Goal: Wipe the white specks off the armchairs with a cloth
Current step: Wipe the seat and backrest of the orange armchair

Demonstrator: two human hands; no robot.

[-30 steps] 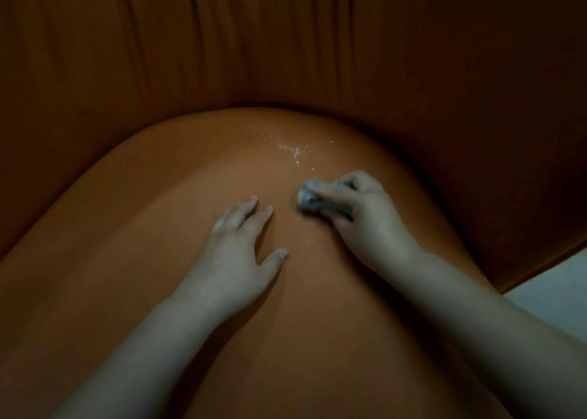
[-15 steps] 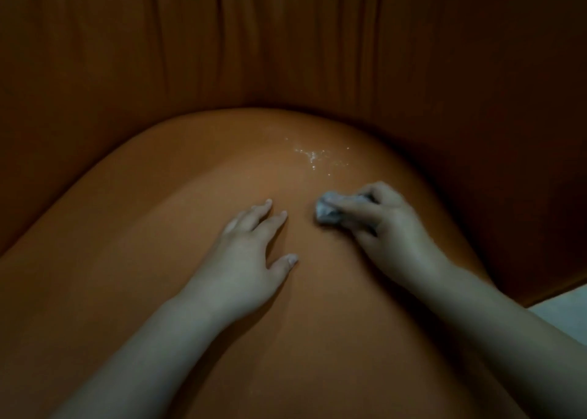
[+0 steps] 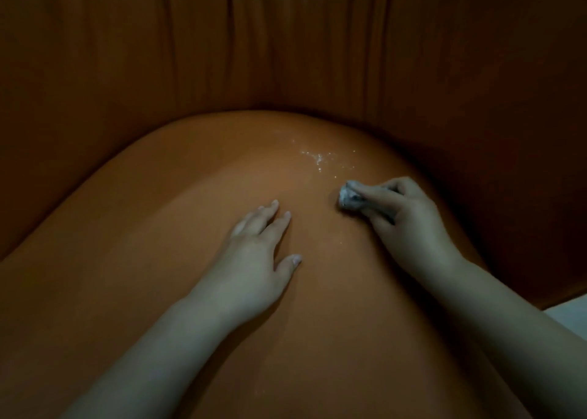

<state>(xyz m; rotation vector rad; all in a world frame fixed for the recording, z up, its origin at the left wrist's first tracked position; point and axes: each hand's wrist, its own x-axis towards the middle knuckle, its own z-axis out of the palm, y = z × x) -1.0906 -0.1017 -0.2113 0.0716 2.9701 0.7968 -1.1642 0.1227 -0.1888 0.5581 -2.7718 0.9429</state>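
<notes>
Across the whole view, the rounded seat cushion of an orange-brown upholstered armchair (image 3: 158, 244) is seen from above, enclosed behind and on both sides by a darker pleated backrest of the same orange-brown fabric (image 3: 222, 44). Lighting is dim, and fine surface detail cannot be resolved.

On the left half of the cushion, the left hand (image 3: 254, 260) is laid palm down on the fabric. Its fingers are extended and slightly spread, the thumb is angled out toward the right, and nothing is held. The bare left forearm enters from the lower left edge.

Further back on the cushion and slightly right of centre, a small scatter of white specks (image 3: 320, 158) is seen on the fabric near the rear curve of the seat. The specks lie just beyond the cloth and are not covered by it.

To the right of centre, a small crumpled grey-white cloth (image 3: 347, 196) is pressed against the cushion. It is gripped by the right hand (image 3: 406, 218), whose fingers are curled over the wad with the thumb below. The right forearm enters from the lower right corner.

At the lower right edge, a pale strip of floor (image 3: 571, 317) is visible beside the chair.
</notes>
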